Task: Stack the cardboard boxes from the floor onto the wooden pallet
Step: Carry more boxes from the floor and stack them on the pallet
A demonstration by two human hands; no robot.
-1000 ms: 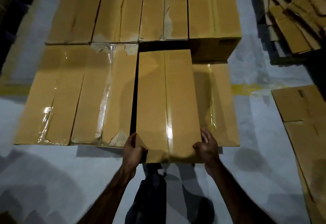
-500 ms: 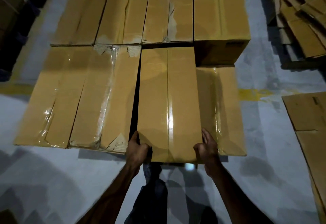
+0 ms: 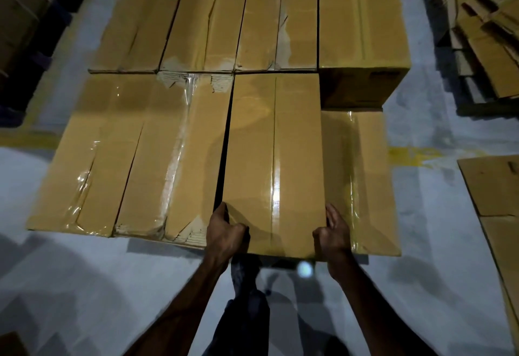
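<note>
A taped cardboard box [image 3: 273, 159] lies in the near row of a block of brown boxes, its top level with the neighbour box on its left [image 3: 179, 159]. My left hand [image 3: 224, 232] grips its near left corner, thumb in the dark gap beside it. My right hand [image 3: 332, 229] grips its near right corner. A lower box [image 3: 356, 176] lies to its right, and a tall box [image 3: 362, 27] stands at the back right. The stack hides the pallet.
The back row of boxes [image 3: 202, 21] fills the far side. Flattened cardboard piles [image 3: 488, 27] lie at the upper right and flat sheets [image 3: 494, 187] at the right edge. Grey floor with a yellow line [image 3: 410, 156] surrounds the stack. Dark boxes [image 3: 16, 13] stand at the upper left.
The held box has slid away from me, closing the gap to the back row. Both hands kept their grip and moved with it.
</note>
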